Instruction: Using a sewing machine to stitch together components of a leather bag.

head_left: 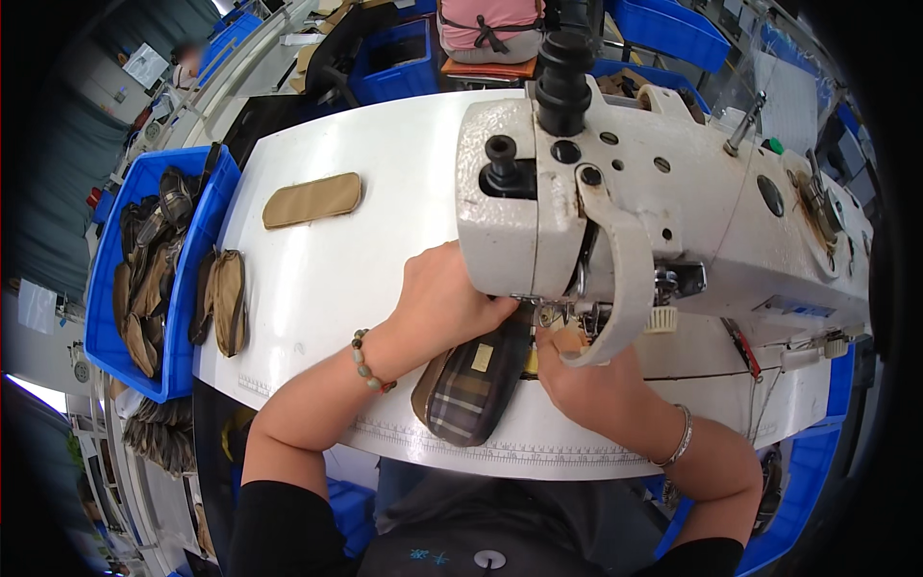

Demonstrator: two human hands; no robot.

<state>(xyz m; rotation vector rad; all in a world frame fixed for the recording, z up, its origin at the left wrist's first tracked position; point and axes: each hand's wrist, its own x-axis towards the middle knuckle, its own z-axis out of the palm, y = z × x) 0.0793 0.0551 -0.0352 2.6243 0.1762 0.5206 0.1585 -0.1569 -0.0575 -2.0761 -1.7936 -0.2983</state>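
A dark plaid fabric pouch (465,391) with a small tan label lies on the white table, its far end beneath the head of a sewing machine (615,207). My left hand (444,293) grips the far end of the pouch, thumb near the presser foot; the machine head hides its other fingertips. Close to the right side of the needle area, my right hand (588,380) has its fingers bent together. The machine's curved lever partly covers them, so what they pinch cannot be made out.
A flat tan fabric piece (312,200) rests at the table's far left. Brown pouches (229,303) lie beside a blue bin (163,279) filled with similar ones. Red-handled snips (742,348) sit right of the machine. Blue bins (673,31) stand beyond the table.
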